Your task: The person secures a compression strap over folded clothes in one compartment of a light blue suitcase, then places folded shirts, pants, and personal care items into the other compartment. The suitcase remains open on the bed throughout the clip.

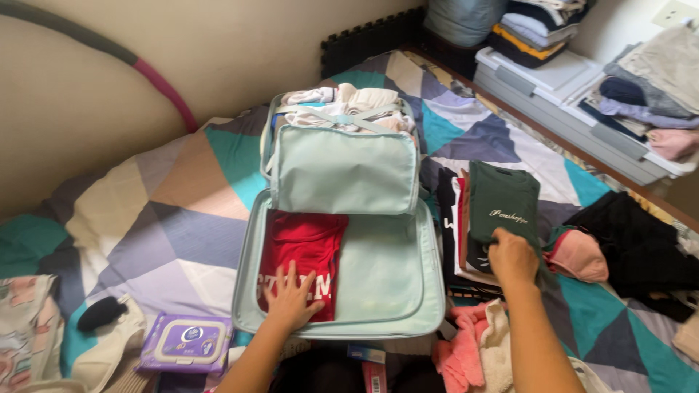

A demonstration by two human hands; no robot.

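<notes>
Pressing flat with fingers spread wide, the left hand [290, 300] lies on a folded red T-shirt [304, 256] in the lower centre of the frame, holding nothing, its fingertips over the white lettering near the shirt's lower edge. The shirt fills the left half of the open lid of a pale mint suitcase [386, 280], and the smooth fabric lining to its right lies bare as far as the lid's rounded right rim. Above it, the suitcase's other half is packed with a matching mint packing cube [344, 171], soft and pillow-like, with cream and white clothes [342, 102] strapped down behind it. To the right of centre, the right hand [512, 256] is curled over the near edge of a folded dark green T-shirt [502, 204], fingers closed on the cloth, at the top of a stack of folded garments [460, 233] just beside the suitcase's right rim. A pink cap-like piece [579, 256] and a heap of black cloth [633, 244] lie further right, near the stack. Pink and cream fleecy items [473, 349] sit at the bottom edge between the arms. A purple pack of wipes [186, 342] lies at lower left, close to the lid's corner. Everything rests on a quilt [167, 218] patterned with teal, grey and beige triangles, which shows open cloth across the left of the frame. A grey storage box [561, 102] stacked with folded clothes stands at upper right.
</notes>
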